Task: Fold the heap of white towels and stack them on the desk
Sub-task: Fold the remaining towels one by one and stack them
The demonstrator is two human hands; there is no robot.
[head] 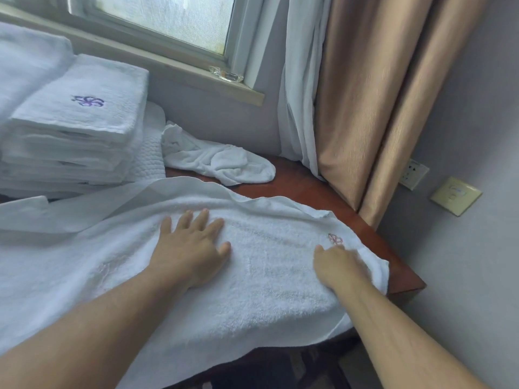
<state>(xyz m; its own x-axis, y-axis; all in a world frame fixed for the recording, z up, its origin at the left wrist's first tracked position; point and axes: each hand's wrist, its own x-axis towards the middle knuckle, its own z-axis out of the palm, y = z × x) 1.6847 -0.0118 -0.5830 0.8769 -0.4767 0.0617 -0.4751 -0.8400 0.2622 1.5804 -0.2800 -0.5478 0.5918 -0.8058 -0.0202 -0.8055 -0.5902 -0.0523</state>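
Observation:
A large white towel (269, 276) lies spread over the reddish-brown desk (373, 234), its near edge hanging off the front. My left hand (191, 248) rests flat on the towel's middle, fingers apart. My right hand (339, 265) lies on the towel near its right end, beside a faint embroidered logo (335, 239), fingers curled at the towel's edge; whether it grips the cloth is unclear. A stack of folded white towels (75, 130) with a purple logo on top stands at the left. A crumpled small white towel (222, 161) lies behind on the desk.
A window with a sill (196, 71) runs along the back wall, with a glass ashtray (226, 74) on it. White and beige curtains (379, 108) hang at the right. Wall sockets (414, 174) sit on the right wall. The desk's right corner ends near the curtain.

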